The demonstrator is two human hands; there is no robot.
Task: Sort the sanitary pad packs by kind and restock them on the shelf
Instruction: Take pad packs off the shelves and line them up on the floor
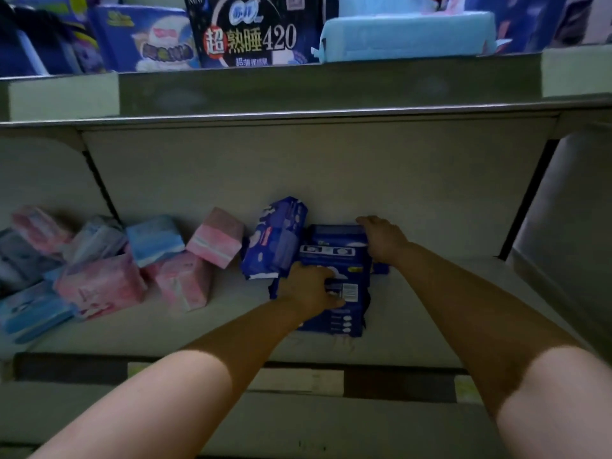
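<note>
While left hand [309,288] grips navy packs [332,260], right hand [381,241] presses them onto the dim (beige) shelf [447,303].

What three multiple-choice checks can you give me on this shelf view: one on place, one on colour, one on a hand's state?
1. Where do the pink packs lie relative to the dark blue packs?
A) to their left
B) to their right
C) on the shelf above

2. What colour is the barcode pack under the left hand?
A) pink
B) dark blue
C) green

3. What is the left hand doing?
A) hanging free
B) gripping the barcode pack
C) holding a pink pack

Answers:
1 A: the pink ones sit toward the left end of the lower shelf.
2 B: its wrapper is dark blue around the white barcode.
3 B: its fingers and thumb curl round that pack's near left part.
</note>
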